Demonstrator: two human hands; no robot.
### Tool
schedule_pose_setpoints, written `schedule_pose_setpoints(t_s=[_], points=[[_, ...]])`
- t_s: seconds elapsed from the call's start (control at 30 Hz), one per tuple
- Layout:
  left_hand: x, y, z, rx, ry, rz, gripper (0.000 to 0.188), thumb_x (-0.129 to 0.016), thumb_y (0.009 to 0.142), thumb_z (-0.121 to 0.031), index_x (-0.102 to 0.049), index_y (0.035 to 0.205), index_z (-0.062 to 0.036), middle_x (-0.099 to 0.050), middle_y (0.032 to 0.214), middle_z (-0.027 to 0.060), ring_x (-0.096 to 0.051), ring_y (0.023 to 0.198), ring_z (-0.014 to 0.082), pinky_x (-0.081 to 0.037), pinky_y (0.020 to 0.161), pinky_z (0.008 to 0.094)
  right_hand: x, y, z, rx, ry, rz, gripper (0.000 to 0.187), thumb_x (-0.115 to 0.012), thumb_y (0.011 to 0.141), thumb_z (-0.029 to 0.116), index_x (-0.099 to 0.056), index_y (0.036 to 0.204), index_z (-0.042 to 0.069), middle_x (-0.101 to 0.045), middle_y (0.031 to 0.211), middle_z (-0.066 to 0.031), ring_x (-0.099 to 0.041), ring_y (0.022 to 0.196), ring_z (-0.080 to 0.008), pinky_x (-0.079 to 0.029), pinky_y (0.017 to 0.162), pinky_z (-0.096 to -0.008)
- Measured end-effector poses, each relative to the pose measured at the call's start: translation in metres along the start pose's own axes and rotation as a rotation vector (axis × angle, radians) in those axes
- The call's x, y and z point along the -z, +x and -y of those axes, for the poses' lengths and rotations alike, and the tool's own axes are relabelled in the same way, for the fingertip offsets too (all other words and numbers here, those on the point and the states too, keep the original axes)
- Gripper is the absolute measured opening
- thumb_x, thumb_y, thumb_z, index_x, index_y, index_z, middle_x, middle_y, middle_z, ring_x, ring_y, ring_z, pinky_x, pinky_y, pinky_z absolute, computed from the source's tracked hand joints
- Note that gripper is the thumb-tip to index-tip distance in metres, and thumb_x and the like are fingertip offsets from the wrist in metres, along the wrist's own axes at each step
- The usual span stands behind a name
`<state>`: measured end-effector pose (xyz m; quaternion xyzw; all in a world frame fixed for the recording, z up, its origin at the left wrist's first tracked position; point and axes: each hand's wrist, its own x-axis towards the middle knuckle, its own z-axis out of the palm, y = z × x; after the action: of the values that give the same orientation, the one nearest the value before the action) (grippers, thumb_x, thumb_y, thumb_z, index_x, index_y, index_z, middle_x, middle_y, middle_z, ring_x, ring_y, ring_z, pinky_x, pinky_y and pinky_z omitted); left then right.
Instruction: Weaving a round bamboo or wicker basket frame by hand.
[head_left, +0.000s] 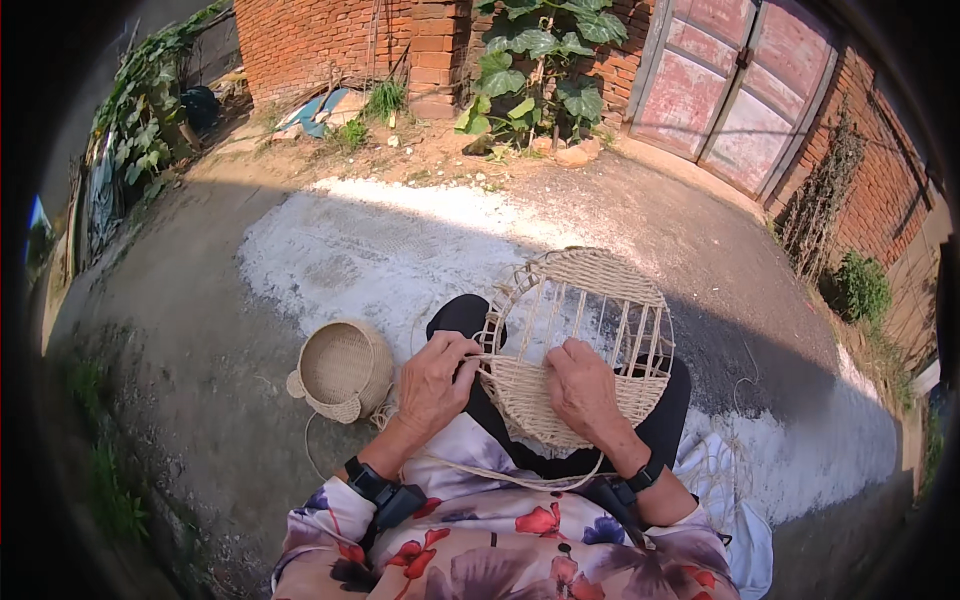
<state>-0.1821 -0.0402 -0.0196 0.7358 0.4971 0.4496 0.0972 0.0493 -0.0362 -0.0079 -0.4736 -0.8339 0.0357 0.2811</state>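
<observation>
A round, flat woven panel (515, 395) of pale straw-coloured cord rests on my lap, tilted up. Tight weave fills its upper and lower parts, while bare strands span the open middle. At its left rim, the fingers of my left hand (435, 378) are pinched together on a cord strand (482, 358). My right hand (583, 395) lies over the lower woven part, fingers closed at the upper edge of the weave; its fingertips are partly hidden. A loose length of cord (520, 486) loops across my lap below the panel.
A small round woven basket (381, 372) with tab-like ears sits on the ground to the left, with loose cord beside it. White cloth or sacking (745, 540) lies at my right. White powdery material (330, 245) covers ground ahead. Farther off are leafy plants (535, 50) and a red metal gate (690, 95).
</observation>
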Motion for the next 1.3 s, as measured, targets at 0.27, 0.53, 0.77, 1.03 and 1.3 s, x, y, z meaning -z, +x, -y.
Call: schedule_pose_setpoints(t_s=[0.27, 0.53, 0.77, 1.03, 1.3], points=[[-0.006, 0.004, 0.015, 0.013, -0.068, 0.097, 0.014, -0.070, 0.085, -0.012, -0.063, 0.096, -0.0068, -0.064, 0.081, 0.0120, -0.064, 0.070, 0.0324, -0.050, 0.061, 0.0405, -0.002, 0.005, 0.008, 0.084, 0.053, -0.019, 0.021, -0.060, 0.079, -0.002, -0.064, 0.098, 0.005, -0.054, 0.085, -0.0130, -0.058, 0.080, -0.0322, -0.047, 0.067, -0.0411], [0.011, 0.018, 0.020, -0.134, -0.053, 0.014, 0.006, -0.068, 0.083, -0.007, -0.064, 0.085, -0.0024, -0.063, 0.077, 0.0118, -0.062, 0.068, 0.0296, -0.050, 0.063, 0.0375, -0.002, 0.015, 0.015, -0.044, 0.237, -0.021, 0.014, -0.063, 0.082, 0.000, -0.065, 0.095, 0.004, -0.055, 0.082, -0.0128, -0.059, 0.075, -0.0320, -0.047, 0.065, -0.0409], [0.002, 0.014, 0.030, 0.328, -0.304, 0.146, 0.011, -0.072, 0.080, -0.008, -0.064, 0.083, -0.0021, -0.063, 0.069, 0.0102, -0.062, 0.061, 0.0205, -0.048, 0.058, 0.0335, -0.017, 0.031, 0.028, -0.013, 0.258, 0.003, 0.015, -0.064, 0.083, 0.000, -0.066, 0.097, 0.004, -0.056, 0.083, -0.0127, -0.061, 0.074, -0.0313, -0.049, 0.065, -0.0396], [0.038, 0.010, 0.061, 0.166, 0.039, 0.186, 0.014, -0.073, 0.076, -0.015, -0.064, 0.084, -0.0073, -0.066, 0.073, 0.0107, -0.066, 0.072, 0.0304, -0.050, 0.066, 0.0427, -0.045, 0.037, 0.032, -0.049, 0.227, -0.075, 0.006, -0.068, 0.084, 0.007, -0.065, 0.089, 0.007, -0.063, 0.083, -0.0110, -0.064, 0.072, -0.0310, -0.049, 0.062, -0.0412], [0.137, 0.005, 0.083, 0.189, 0.385, -0.194, 0.017, -0.068, 0.084, -0.019, -0.070, 0.090, -0.0035, -0.064, 0.077, 0.0137, -0.063, 0.070, 0.0311, -0.049, 0.068, 0.0425, -0.053, 0.042, 0.032, -0.089, 0.214, -0.153, 0.007, -0.065, 0.083, 0.005, -0.063, 0.089, 0.008, -0.061, 0.081, -0.0103, -0.063, 0.068, -0.0314, -0.048, 0.058, -0.0416]])
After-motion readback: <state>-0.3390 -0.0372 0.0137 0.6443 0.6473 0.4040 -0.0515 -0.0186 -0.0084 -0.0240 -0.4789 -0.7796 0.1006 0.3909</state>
